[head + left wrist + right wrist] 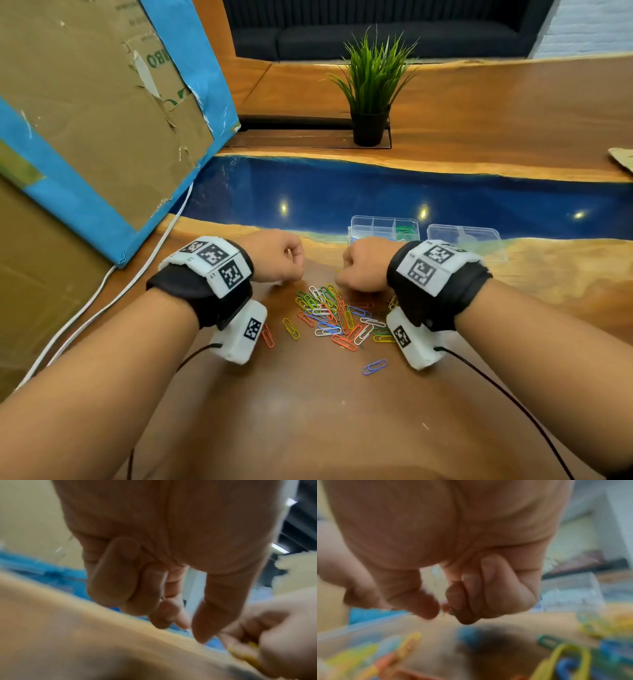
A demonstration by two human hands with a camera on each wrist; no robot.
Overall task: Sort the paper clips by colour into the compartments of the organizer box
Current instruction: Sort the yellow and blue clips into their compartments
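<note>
Two bare forearms reach forward from the bottom corners, angled inward so the hands sit close together, knuckles up, with a narrow gap between them. Each wrist wears a black strap carrying white blocks printed with square black-and-white markers. The left hand (278, 256) has its fingers curled under, the thumb (221, 601) and forefinger tip extended downward. The right hand (365, 264) is also curled, thumb (423, 601) drawn close to the bent fingertips; blur hides whether anything is pinched.

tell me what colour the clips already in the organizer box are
Green clips, in the organizer box; head view.
</note>
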